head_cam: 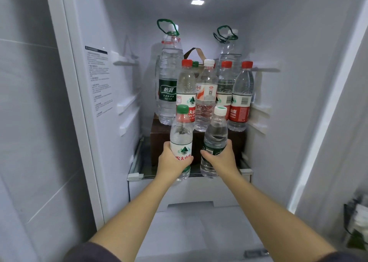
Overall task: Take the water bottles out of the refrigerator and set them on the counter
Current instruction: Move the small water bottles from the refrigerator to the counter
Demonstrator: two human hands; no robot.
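Inside the refrigerator [298,42], a box [159,140] sits on the shelf [137,170]. A row of small bottles [242,94] stands on the box, with two big bottles [169,72] behind them, one left, one right. In front of the box, the left hand [173,162] holds the left bottle [181,136] and the right hand [221,159] holds the right bottle [216,130], side by side

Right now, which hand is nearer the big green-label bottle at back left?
Left. The left hand, gripping a green-capped bottle, is below and in front of the big green-label bottle; the right hand, gripping a white-capped bottle, is farther right.
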